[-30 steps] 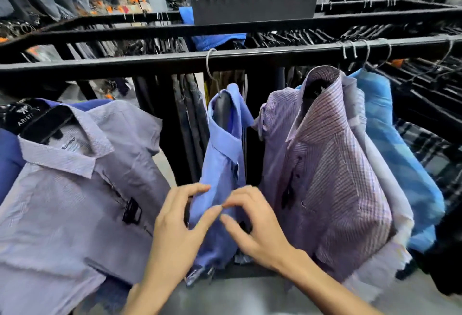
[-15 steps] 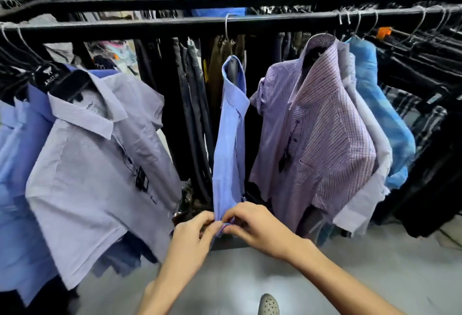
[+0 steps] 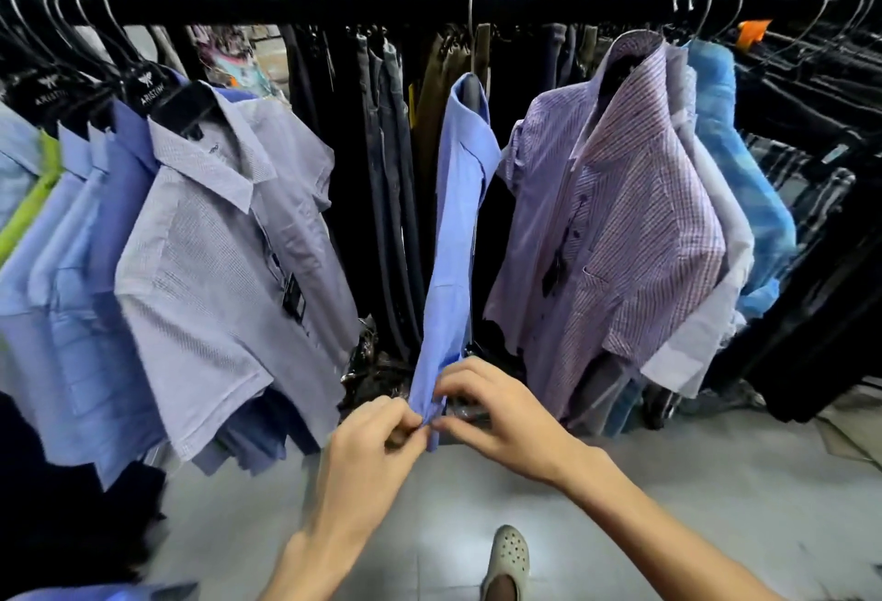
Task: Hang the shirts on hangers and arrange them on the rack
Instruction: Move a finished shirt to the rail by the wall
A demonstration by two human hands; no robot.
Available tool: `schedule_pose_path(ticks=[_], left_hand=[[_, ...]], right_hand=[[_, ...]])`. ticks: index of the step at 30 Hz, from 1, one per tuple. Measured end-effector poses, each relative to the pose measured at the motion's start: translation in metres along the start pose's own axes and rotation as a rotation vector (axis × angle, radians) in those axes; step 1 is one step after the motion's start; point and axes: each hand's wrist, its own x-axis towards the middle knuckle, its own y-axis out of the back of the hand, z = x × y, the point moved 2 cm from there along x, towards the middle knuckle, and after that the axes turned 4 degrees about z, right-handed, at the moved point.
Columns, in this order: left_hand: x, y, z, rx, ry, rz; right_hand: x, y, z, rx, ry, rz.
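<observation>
1. The left hand (image 3: 370,450) is pinching the bottom edge of the blue shirt (image 3: 453,237) between thumb and curled fingers; the right hand (image 3: 496,414) is pinching the same hem just beside it, fingertips of the two hands nearly touching.
2. Straight up from the fingers, the blue shirt is hanging edge-on from a hanger (image 3: 471,27) hooked over the black rack (image 3: 334,3).
3. To the left of the fingers, a pale lilac shirt (image 3: 215,276) is hanging on a black hanger, with more blue shirts (image 3: 62,266) bunching behind it.
4. To the right of the fingers, a purple checked shirt (image 3: 635,237) is hanging, with a white shirt (image 3: 716,295) and a bright blue one (image 3: 744,190) pressing close behind it.
5. Beyond the fingers, dark trousers (image 3: 386,180) are hanging behind the rack.
6. Below the hands, a pale perforated shoe (image 3: 508,557) is standing on the grey floor (image 3: 716,481).
</observation>
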Motion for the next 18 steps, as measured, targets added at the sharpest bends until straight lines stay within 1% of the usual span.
schedule_pose_path(ticks=[2, 4, 6, 9, 12, 14, 16, 18], left_hand=[[-0.007, 0.002, -0.001, -0.045, 0.027, 0.014], [-0.014, 0.003, -0.005, -0.069, 0.055, 0.012], [-0.023, 0.003, -0.009, -0.062, 0.045, 0.008], [-0.034, 0.003, -0.010, -0.010, -0.022, 0.024], [-0.041, 0.004, -0.005, -0.020, -0.136, 0.092], [-0.040, 0.005, -0.003, -0.023, -0.194, 0.155], [-0.036, 0.005, 0.000, -0.045, -0.223, 0.224], [-0.031, 0.007, 0.008, -0.104, -0.240, 0.271]], right_hand=[[0.000, -0.003, -0.006, -0.015, 0.016, -0.039], [-0.003, -0.010, -0.009, -0.119, 0.099, -0.067], [-0.010, -0.017, -0.007, -0.193, 0.149, -0.069], [-0.021, -0.024, -0.006, -0.284, 0.225, 0.044], [-0.028, -0.029, -0.014, -0.381, 0.305, 0.259], [-0.031, -0.031, -0.018, -0.363, 0.316, 0.384], [-0.029, -0.031, -0.020, -0.269, 0.252, 0.414], [-0.023, -0.030, -0.023, -0.229, 0.156, 0.368]])
